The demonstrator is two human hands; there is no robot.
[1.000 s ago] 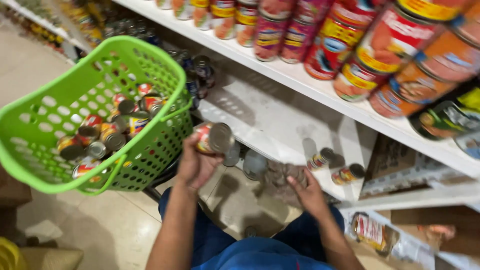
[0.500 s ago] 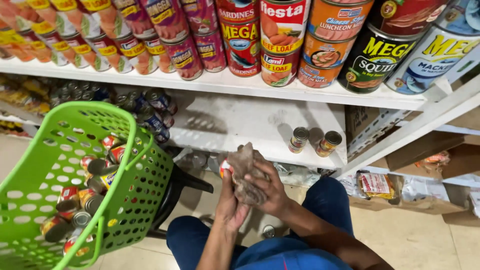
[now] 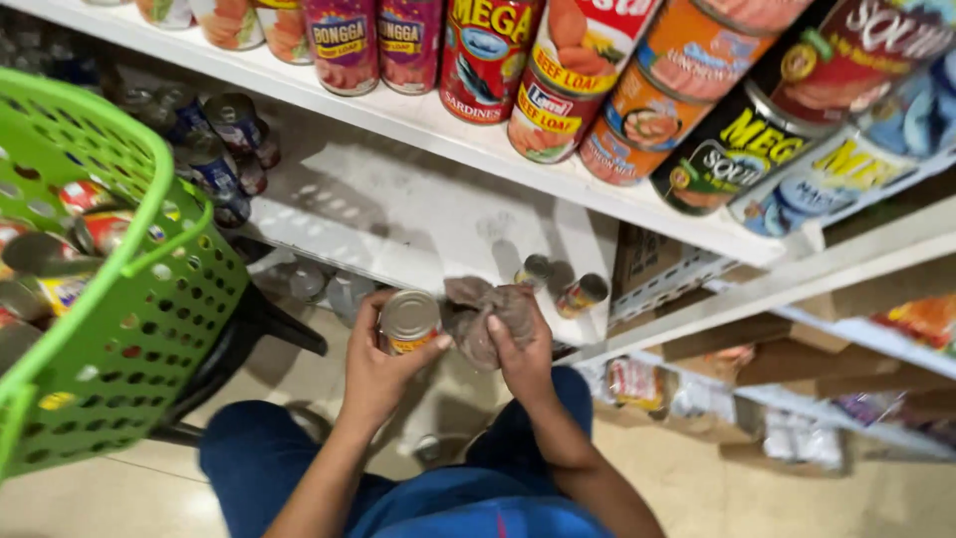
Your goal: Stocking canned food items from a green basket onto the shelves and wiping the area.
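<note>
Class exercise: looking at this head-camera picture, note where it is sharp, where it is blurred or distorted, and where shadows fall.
Head view: the left hand with its tin can and the right hand with the brown cloth are fairly sharp; the green basket is soft; top-shelf cans loom large and tilted; cans' shadows streak the white shelf.

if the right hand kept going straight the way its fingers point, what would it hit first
Probably the two small cans standing on the white shelf just beyond the right hand and its brown cloth, though depth is unclear.

basket (image 3: 149, 299) left of hands, can (image 3: 408, 321) beside cloth (image 3: 488, 317), shelf (image 3: 418, 224) behind
</note>
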